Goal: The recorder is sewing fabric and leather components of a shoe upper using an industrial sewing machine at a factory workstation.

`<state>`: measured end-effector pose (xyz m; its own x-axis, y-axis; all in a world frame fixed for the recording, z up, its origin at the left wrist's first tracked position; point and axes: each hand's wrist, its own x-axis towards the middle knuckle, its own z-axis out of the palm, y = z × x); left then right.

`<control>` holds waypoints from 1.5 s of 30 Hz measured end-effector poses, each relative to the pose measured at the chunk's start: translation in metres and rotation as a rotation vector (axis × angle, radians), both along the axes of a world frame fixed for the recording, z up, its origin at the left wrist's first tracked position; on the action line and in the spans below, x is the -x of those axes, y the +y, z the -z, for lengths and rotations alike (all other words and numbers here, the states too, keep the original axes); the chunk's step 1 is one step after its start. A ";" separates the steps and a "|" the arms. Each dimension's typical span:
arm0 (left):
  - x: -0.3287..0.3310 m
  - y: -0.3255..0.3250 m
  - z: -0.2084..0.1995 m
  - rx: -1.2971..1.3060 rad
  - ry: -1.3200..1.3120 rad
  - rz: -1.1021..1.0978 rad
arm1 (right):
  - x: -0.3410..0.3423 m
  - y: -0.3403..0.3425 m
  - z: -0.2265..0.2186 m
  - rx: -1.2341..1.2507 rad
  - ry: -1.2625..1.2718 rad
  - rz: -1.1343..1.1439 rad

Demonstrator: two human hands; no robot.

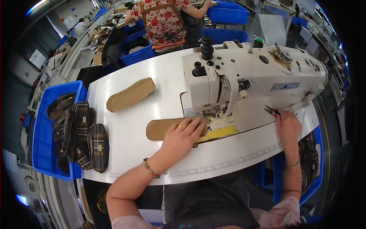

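My left hand (182, 138) lies with its fingers stretched over the right end of a tan, sole-shaped slipper piece (158, 129), pressing it to the white table beside the needle area of a sewing machine (206, 86). What lies under the fingers is hidden. To the right, my right hand (288, 126) is closed on small thread snips (272, 111) near the machine's base, their tips pointing left. A second tan slipper piece (131, 94) rests farther back on the left of the table (126, 141), touched by neither hand.
A blue bin (40, 145) on the left holds several plaid slippers (82, 129), some overhanging the table edge. Another blue bin (318, 152) with plaid pieces stands below my right arm. A yellow strip (223, 133) lies by the machine bed. Beyond the table sits a person in a floral top (162, 23).
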<state>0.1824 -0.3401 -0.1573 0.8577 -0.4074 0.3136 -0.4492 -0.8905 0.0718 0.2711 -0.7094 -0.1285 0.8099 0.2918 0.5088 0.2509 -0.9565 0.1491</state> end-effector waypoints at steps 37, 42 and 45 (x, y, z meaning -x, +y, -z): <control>-0.038 0.183 -0.025 -0.069 -0.050 -0.741 | 0.007 0.154 0.034 -0.044 0.123 -1.069; -0.034 0.202 -0.024 -0.339 -0.431 -0.600 | 0.008 0.155 0.035 -0.034 0.101 -1.075; -0.032 0.204 -0.015 -0.390 -0.277 -0.611 | 0.009 0.155 0.035 -0.029 0.120 -1.074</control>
